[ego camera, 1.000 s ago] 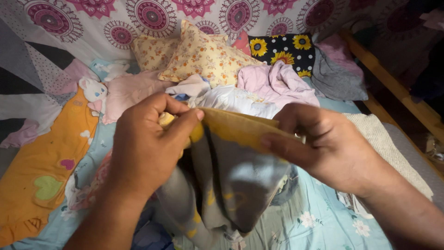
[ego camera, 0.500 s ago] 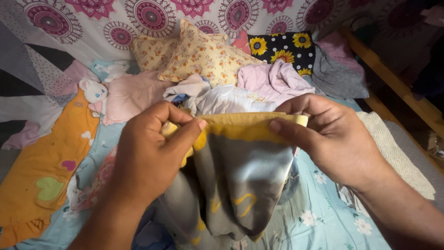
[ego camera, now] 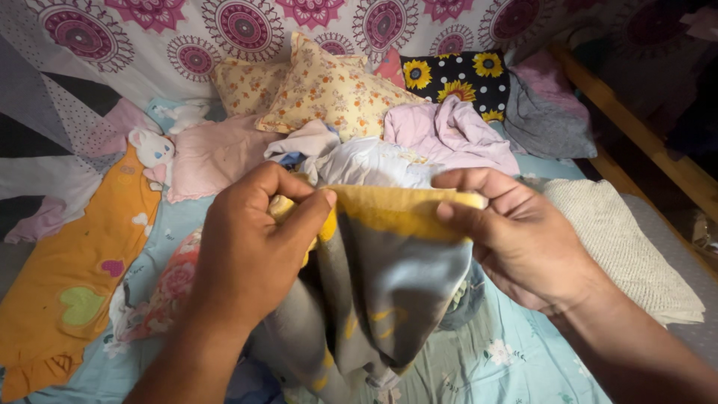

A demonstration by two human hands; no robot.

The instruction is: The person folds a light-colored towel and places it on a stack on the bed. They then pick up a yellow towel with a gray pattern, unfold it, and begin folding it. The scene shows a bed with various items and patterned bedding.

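Grey garment (ego camera: 389, 292) — stretched between both hands.

A bed (ego camera: 523, 359) with a pale blue flowered sheet fills the view, lit dimly and warmly. A white wall hanging (ego camera: 247, 26) with pink round patterns hangs behind it. Yellow flowered pillows (ego camera: 329, 86) and a black sunflower cushion (ego camera: 456, 78) lean against it. A wooden rail (ego camera: 636, 135) runs along the right, dark beyond it.
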